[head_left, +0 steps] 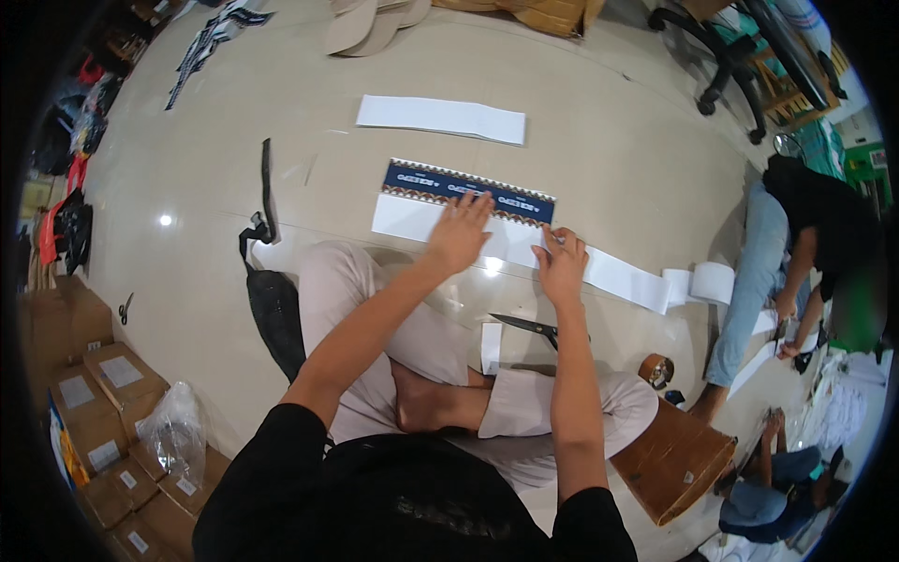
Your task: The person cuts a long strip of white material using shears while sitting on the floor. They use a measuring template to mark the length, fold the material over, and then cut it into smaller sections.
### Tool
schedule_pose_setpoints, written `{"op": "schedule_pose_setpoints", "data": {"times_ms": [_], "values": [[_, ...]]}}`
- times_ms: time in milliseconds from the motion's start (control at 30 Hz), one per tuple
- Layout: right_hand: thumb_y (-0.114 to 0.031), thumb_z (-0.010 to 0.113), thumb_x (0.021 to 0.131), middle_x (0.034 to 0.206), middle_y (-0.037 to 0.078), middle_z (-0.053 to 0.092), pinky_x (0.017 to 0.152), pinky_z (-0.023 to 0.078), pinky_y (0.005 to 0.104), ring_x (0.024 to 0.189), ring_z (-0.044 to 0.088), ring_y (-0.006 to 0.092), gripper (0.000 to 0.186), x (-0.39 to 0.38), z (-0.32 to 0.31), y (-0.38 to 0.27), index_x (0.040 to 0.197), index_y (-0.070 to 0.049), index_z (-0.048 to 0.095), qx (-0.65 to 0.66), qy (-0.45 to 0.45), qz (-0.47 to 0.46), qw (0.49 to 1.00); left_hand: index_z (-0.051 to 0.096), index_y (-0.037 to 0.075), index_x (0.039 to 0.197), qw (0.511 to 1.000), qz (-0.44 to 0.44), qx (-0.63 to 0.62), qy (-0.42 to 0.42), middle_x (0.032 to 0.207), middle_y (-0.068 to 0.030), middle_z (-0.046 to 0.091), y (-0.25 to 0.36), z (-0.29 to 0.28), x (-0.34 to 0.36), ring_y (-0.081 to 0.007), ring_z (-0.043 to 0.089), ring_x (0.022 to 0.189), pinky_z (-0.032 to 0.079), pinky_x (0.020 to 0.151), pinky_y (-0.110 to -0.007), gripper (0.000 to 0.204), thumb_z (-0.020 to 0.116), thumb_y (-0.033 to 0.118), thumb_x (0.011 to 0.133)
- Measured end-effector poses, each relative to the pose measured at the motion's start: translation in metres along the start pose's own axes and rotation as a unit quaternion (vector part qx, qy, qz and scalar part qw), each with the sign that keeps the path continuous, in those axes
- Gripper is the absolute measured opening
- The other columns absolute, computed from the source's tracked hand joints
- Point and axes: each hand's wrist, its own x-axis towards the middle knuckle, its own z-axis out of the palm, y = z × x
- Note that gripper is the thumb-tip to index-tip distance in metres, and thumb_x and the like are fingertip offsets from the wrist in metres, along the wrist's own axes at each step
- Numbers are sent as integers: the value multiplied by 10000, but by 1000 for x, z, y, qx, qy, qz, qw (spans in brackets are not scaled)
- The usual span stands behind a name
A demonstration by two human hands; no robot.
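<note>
Cartons [70,314]: stacked at far left on the tiled floor [206,281]; brown, several bearing white labels.
Small scissors [125,309]: lie on the floor, just beyond the cartons.
Clear plastic bag [178,426]: rests crumpled on the cartons.
Patterned strips [211,47]: lie in a loose bunch at upper left.
Black bag [274,314]: lies just beside the left knee [328,267], with strap extended forward.
White strip stack [440,119]: lies flat, apart from and beyond the navy strip.
Long white strip [403,215]: lies flat before the crossed legs; runs rightward to near the white roll [714,283]; joined or separate, cannot tell.
Navy printed strip [417,181]: lies flat along far edge of long white strip; bears patterned borders.
Left hand [459,234]: rests palm down across both strips, with fingers [484,202] spread and released.
White offcut [491,348]: lies near the legs.
Black scissors [524,325]: lie partly under view of right forearm [573,375].
Right hand [562,262]: touches right end of navy printed strip with bent fingers; pinching or merely pressing, cannot tell.
Brown tape roll [656,371]: stands near the right knee [629,401].
Co-worker [744,281]: sits at far right in blue jeans.
</note>
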Motion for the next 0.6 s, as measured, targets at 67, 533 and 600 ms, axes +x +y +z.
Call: {"op": "schedule_pose_setpoints", "data": {"times_ms": [67,533,600], "values": [[-272,731,887,1238,75,568,997,373,454,1173,492,292,456,-1,1,-1,1314,-119,680,6,-5,6,1000,390,2,1513,1000,7,17,-18,1629,-136,306,2,6,-1,-339,276,1503,221,1228,-500,596,489,341,1033],[-249,731,893,1225,88,568,984,384,463,1171,500,304,447,1,1,1,1318,-120,678,7,-12,8,1000,397,9,1526,1000,-4,0,-30,1641,-91,312,0,8,-3,-312,264,1518,207,1239,-482,623,465,396,1042],[-250,732,891,1225,90,569,983,387,463,1169,504,307,448,0,1,0,1316,-120,679,6,-9,7,1000,400,13,1526,999,-8,-2,-36,1642,-86,311,0,7,-4,-309,264,1519,209,1239,-479,623,466,398,1041]]}}
